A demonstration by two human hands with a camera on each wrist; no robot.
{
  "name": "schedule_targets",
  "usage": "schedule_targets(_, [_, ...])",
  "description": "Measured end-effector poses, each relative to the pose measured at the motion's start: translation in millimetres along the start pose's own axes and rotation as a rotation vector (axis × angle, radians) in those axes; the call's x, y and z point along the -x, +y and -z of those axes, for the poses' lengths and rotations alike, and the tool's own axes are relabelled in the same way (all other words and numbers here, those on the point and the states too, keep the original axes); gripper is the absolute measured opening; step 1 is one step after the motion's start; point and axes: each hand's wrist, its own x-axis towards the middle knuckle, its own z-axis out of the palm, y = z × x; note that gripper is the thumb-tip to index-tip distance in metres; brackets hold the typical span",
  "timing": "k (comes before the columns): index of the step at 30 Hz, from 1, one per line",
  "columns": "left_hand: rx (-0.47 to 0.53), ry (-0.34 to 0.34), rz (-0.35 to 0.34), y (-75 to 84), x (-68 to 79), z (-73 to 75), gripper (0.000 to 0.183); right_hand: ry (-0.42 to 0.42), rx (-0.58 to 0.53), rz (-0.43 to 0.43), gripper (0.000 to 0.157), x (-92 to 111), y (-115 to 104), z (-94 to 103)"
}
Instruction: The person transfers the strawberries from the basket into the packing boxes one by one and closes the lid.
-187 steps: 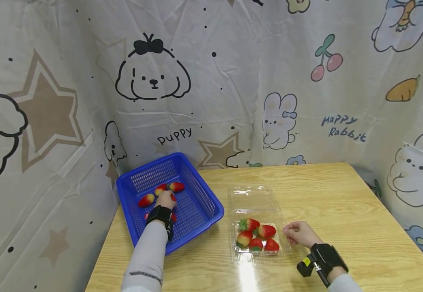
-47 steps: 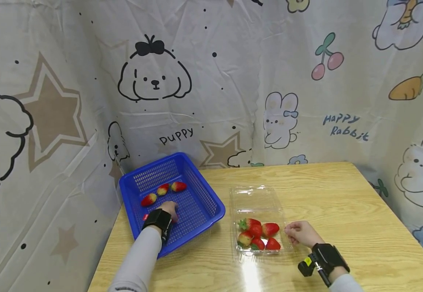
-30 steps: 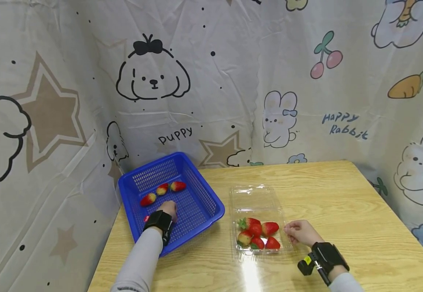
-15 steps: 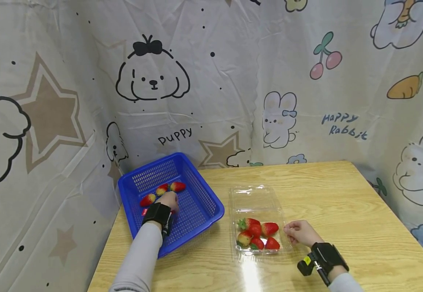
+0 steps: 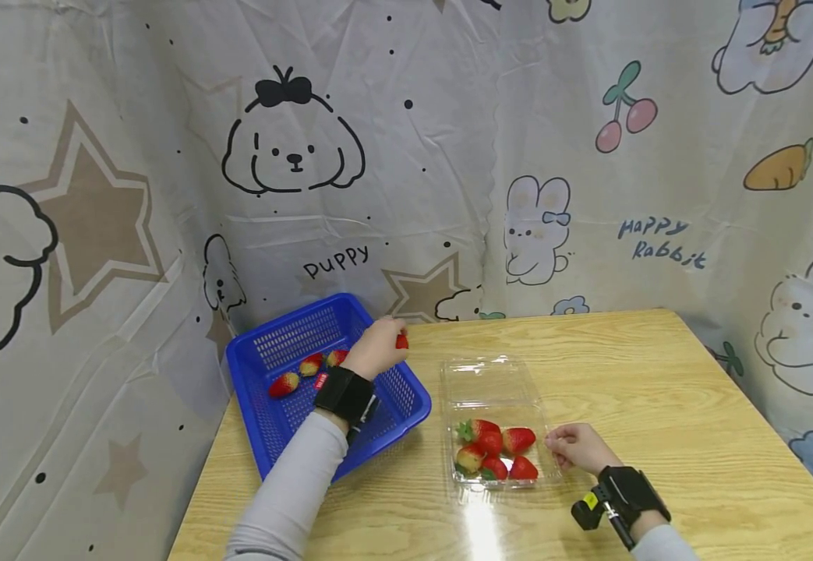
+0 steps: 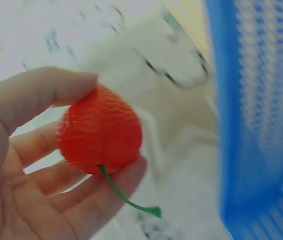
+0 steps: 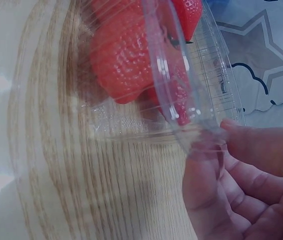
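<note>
My left hand [image 5: 376,347] is raised over the right rim of the blue basket [image 5: 416,417], thumb and fingers gripping a red fruit [image 6: 101,132]. Bumpy-skinned and roundish, that fruit trails a thin green stem in the left wrist view. Three red-and-yellow strawberries, one [image 5: 284,384] at the left, lie along the basket's back part. My right hand [image 5: 581,448] pinches the right edge of a clear plastic clamshell box [image 5: 545,425], lid folded back. Several strawberries [image 5: 518,441] sit in its near half; the right wrist view shows their bumpy red skin [image 7: 124,55] through the plastic.
A red label [image 5: 320,380] shows inside the basket near my left wrist. The basket and box stand side by side on a wooden table [image 5: 609,366]. A printed curtain [image 5: 406,171] hangs behind and to both sides. Black cameras are strapped to both wrists.
My left hand has lifted from the basket and moved right and away with the red fruit. Compared with 6.2 seconds ago, the box holds one more fruit. My right hand stays in place.
</note>
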Motion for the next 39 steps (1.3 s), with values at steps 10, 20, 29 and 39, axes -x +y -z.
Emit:
schedule_targets(10, [0.120, 0.077, -0.244, 69.9, -7.5, -47.0, 0.029, -0.005, -0.019, -0.004, 0.017, 0, 1, -0.2])
schedule_targets(20, [0.073, 0.011, -0.335, 93.9, 3.4, -120.6, 0.030, -0.009, -0.021, -0.010, 0.018, -1, 1, -0.8])
schedule_targets(29, [-0.007, -0.072, -0.364, 92.8, 14.5, -167.1, 0.027, -0.010, -0.020, -0.009, 0.017, -1, 2, -0.9])
schedule_targets(39, [-0.089, -0.048, -0.336, 90.1, 19.8, -185.2, 0.028, -0.009, -0.023, -0.008, 0.017, -2, 2, -1.2])
